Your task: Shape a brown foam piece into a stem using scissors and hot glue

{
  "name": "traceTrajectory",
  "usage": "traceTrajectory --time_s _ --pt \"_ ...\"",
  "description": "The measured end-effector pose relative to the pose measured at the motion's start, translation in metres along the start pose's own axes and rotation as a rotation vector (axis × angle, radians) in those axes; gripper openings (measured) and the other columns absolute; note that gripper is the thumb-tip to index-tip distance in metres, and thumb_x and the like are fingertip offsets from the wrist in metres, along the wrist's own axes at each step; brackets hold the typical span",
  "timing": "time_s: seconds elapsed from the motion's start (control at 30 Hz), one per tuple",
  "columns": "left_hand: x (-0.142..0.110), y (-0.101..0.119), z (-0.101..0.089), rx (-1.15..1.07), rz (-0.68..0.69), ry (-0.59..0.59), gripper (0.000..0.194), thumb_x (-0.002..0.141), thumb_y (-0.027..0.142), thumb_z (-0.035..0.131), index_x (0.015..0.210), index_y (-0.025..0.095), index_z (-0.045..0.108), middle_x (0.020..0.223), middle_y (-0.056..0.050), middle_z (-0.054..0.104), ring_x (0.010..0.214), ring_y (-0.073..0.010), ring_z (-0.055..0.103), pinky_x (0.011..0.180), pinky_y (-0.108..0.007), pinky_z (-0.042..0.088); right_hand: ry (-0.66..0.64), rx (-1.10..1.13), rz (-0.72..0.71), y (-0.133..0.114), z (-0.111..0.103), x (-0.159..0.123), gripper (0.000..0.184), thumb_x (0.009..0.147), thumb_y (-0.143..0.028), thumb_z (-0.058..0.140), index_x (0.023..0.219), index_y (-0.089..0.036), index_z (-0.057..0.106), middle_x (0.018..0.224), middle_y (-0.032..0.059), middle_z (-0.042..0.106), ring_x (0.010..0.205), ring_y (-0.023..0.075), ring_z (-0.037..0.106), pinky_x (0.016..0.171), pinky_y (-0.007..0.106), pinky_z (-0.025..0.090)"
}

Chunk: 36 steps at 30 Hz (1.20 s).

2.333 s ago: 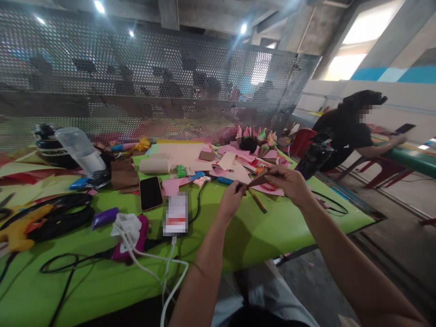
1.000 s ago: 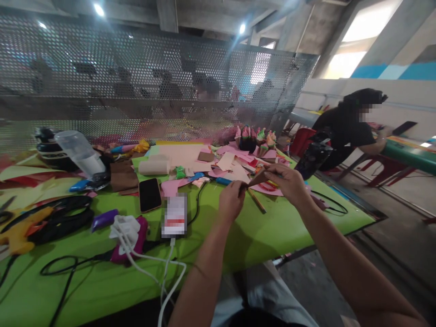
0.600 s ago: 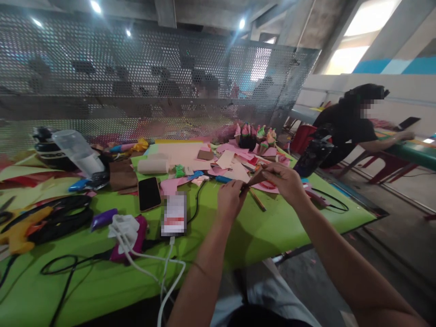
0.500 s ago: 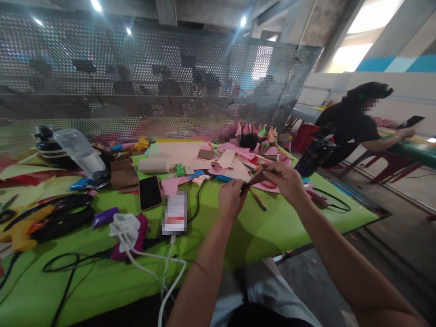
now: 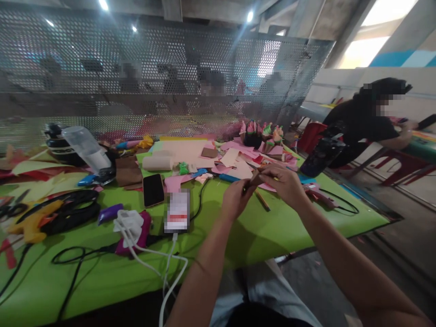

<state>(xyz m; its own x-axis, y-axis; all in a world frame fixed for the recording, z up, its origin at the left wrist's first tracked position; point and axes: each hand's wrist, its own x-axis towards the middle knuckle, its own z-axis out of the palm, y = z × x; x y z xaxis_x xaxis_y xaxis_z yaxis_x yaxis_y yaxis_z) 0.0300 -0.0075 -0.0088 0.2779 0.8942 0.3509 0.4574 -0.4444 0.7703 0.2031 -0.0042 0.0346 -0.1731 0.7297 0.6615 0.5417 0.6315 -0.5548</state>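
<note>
Close together above the table, both hands pinch a small brown piece of sheet material, which looks folded or rolled. My left hand grips its lower end with curled fingers. At the upper end, the fingertips of my right hand press on it. My fingers cover much of the piece, so its full shape is hidden. Beneath the hands, a yellow pencil-like stick lies on the green tabletop. A blue pen-like tool rests just beyond my left hand.
Pink sheets and small cone-shaped ice-cream figures cover the back. Left of me lie two phones, a dark one and a lit one, white cables, and a yellow glue gun. A person sits at right.
The brown piece has turned between my fingers, and my right hand has closed in around it. The whole view has shifted slightly. The person at right has leaned and moved their arm.
</note>
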Motion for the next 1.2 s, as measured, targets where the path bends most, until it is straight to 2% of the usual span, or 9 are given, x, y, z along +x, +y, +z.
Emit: traceTrajectory --time_s 0.2,0.33,0.5,0.63,0.93,1.2 --pt "0.002 -0.003 0.001 -0.145 -0.075 -0.092 0.024 0.096 0.034 0.045 0.087 0.018 0.061 0.07 0.001 0.061 0.064 -0.0137 0.052 0.058 -0.024 0.033 -0.023 0.023 -0.022 -0.005 0.003 -0.001 0.012 0.085 -0.024 0.065 0.075 -0.023 0.071 0.09 0.0056 0.074 0.09 0.0222 0.068 0.084 0.037 0.052" --pt "0.0 -0.004 0.004 -0.198 -0.07 -0.086 0.027 0.097 0.036 0.042 0.086 0.019 0.059 0.077 -0.001 0.062 0.069 -0.0144 0.052 0.06 -0.024 0.036 -0.023 0.045 -0.01 -0.003 0.001 -0.002 0.011 0.085 -0.026 0.066 0.076 -0.024 0.073 0.093 0.0064 0.073 0.092 0.022 0.068 0.084 0.037 0.053" --pt "-0.001 -0.003 0.005 -0.223 -0.042 -0.042 0.029 0.098 0.037 0.04 0.092 0.019 0.061 0.089 -0.005 0.067 0.081 -0.0176 0.057 0.074 -0.028 0.044 -0.005 0.097 0.018 -0.003 0.002 -0.005 0.012 0.084 -0.031 0.068 0.076 -0.024 0.072 0.094 0.0066 0.073 0.092 0.0217 0.067 0.085 0.037 0.053" --pt "0.0 -0.003 0.004 -0.124 -0.007 -0.009 0.028 0.099 0.034 0.039 0.093 0.019 0.062 0.091 -0.006 0.067 0.087 -0.0191 0.058 0.083 -0.031 0.046 0.02 0.153 0.058 -0.005 0.002 -0.005 0.014 0.081 -0.038 0.073 0.079 -0.024 0.073 0.095 0.0069 0.072 0.094 0.0226 0.067 0.086 0.038 0.053" --pt "0.003 -0.01 0.006 0.18 0.131 0.048 0.023 0.1 0.026 0.04 0.101 0.019 0.062 0.094 -0.008 0.064 0.094 -0.0213 0.057 0.084 -0.034 0.046 0.055 0.261 0.108 -0.01 0.006 -0.006 0.028 0.08 -0.049 0.072 0.072 -0.022 0.07 0.094 0.0078 0.068 0.095 0.0232 0.064 0.088 0.04 0.051" --pt "0.001 -0.012 0.006 0.196 0.19 0.113 0.029 0.101 0.029 0.037 0.109 0.017 0.063 0.095 -0.009 0.063 0.094 -0.0222 0.057 0.085 -0.036 0.047 0.037 0.297 0.128 -0.011 0.004 -0.007 0.028 0.083 -0.047 0.069 0.072 -0.022 0.071 0.095 0.0074 0.067 0.097 0.0226 0.063 0.091 0.039 0.05"
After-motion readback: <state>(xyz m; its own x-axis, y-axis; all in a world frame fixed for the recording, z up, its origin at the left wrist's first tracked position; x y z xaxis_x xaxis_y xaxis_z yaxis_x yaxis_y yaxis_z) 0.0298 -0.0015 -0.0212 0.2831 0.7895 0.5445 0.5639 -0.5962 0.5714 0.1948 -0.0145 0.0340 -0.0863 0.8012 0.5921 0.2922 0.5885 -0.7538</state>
